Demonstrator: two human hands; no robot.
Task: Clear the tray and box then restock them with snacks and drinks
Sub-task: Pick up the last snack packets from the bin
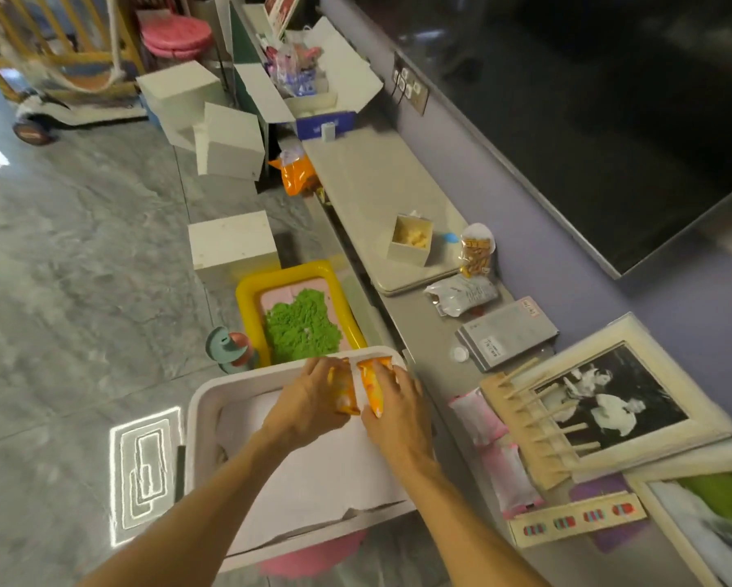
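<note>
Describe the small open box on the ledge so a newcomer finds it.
Follow the long grey ledge below the big dark screen. On its pale slab stands a small cream box, open-topped, yellow pieces inside. Its neighbour, a clear snack packet, is a soft bag.

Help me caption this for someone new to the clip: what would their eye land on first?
The left hand and right hand meet at centre, each gripping one of the orange snack packets over the far end of the white tray. Just beyond it on the floor sits a yellow tub holding bright green crumbly stuff. A framed black-and-white photo lies at the right.
</note>
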